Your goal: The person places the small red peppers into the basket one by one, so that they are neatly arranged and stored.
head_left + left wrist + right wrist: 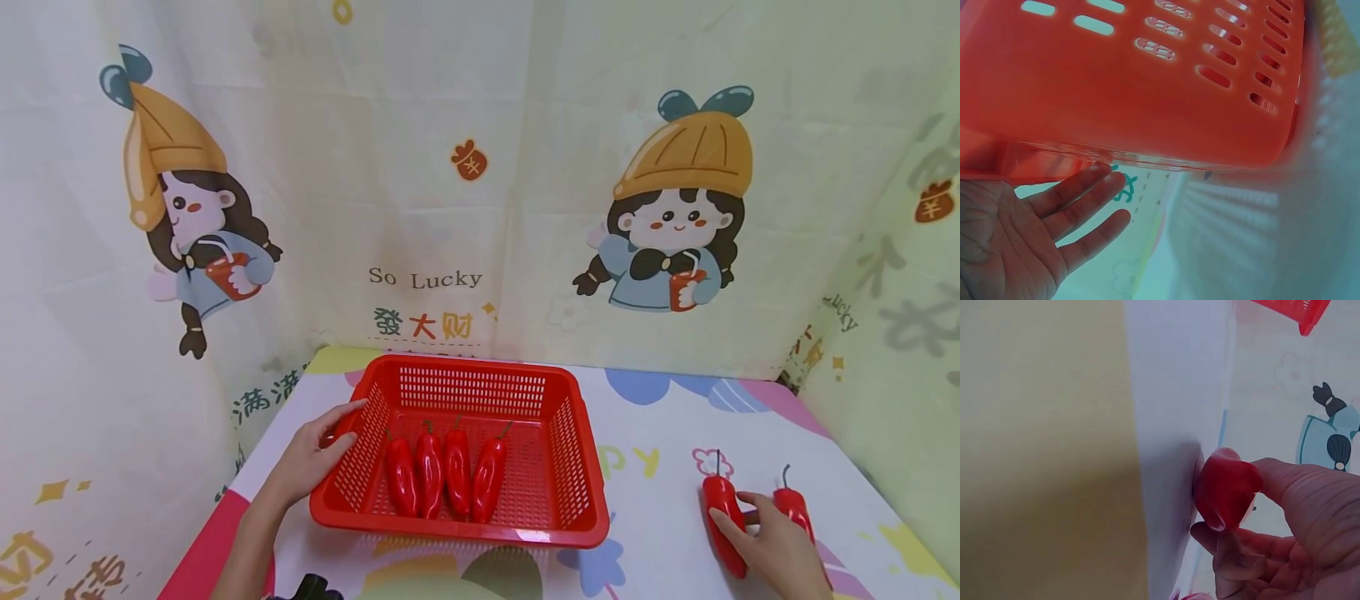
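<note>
My left hand [311,458] is at the left rim of a red plastic basket [461,533], thumb and index finger on the rim. In the left wrist view its other fingers [1085,215] stretch out straight along the outside of the basket wall. At the right of the table, my right hand [780,542] pinches a red chili pepper [724,525] between thumb and fingers. That pepper [1225,487] shows end-on in the right wrist view. Another red chili pepper [792,507] lies just right of it, partly hidden by the hand.
Several red chili peppers [489,479] with green stems lie side by side inside the basket. A patterned cloth [652,508] covers the table. Printed curtains [525,208] hang behind and on both sides. A small black object [311,587] shows at the front edge.
</note>
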A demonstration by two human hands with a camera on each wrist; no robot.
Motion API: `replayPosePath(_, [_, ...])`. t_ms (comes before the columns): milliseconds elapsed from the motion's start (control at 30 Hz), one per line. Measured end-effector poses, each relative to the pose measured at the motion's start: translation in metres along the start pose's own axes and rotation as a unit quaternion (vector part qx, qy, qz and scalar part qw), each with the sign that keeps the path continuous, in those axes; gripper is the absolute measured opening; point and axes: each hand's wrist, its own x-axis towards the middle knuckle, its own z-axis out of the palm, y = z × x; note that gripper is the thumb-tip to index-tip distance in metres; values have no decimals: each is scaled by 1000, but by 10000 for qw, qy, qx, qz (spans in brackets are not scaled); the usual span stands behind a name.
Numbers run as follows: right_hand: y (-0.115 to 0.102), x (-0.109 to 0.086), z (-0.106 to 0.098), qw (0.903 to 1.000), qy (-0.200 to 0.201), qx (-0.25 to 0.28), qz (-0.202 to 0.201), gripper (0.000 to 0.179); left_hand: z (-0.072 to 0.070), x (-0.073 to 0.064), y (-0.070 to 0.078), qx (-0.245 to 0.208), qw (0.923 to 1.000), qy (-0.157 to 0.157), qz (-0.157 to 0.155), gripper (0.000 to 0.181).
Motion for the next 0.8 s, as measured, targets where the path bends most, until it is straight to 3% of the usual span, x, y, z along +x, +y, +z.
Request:
replayPosePath(233, [-3, -2, -1, 9999, -3, 134, 108, 98, 0, -1, 1, 19, 10000, -1, 4, 57])
replayPosePath(500, [-18, -7, -4, 9982, 534, 235, -117, 96, 0, 0, 0, 33, 10000, 11, 6, 56])
replayPosePath(800, [-40, -18, -9, 9959, 815, 270, -268, 96, 1, 0, 0, 106, 9999, 36, -2, 56])
